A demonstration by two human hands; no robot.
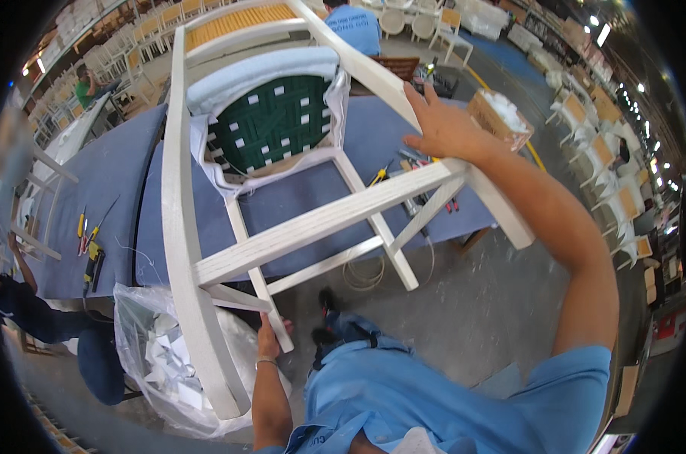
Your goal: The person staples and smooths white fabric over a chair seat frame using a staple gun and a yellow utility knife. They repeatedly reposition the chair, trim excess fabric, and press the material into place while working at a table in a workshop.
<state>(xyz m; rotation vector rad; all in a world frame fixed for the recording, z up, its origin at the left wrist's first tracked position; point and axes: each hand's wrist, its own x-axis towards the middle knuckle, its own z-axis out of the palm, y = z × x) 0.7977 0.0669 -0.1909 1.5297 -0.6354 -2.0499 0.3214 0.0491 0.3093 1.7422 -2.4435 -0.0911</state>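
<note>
A white wooden chair (320, 221) is tilted in front of me over the blue-grey worktable, its legs toward me. Dark green woven webbing (271, 125) shows under its seat, edged by white fabric. A pale blue padded band (263, 76) curves along the far side. Low down, my left hand (269, 335) is closed round the end of a chair leg, its fingers partly hidden. My right hand (445, 125) lies on the right-hand post with fingers spread and thumb apart, touching the wood without wrapping round it.
Hand tools (415, 170) lie right of the seat. More tools, including a yellow-and-black one (93, 266), lie on the left table. A clear plastic bag (150, 378) of white scraps stands below. A coiled hose (363, 276) hangs at the table edge. A person (32, 318) works at left.
</note>
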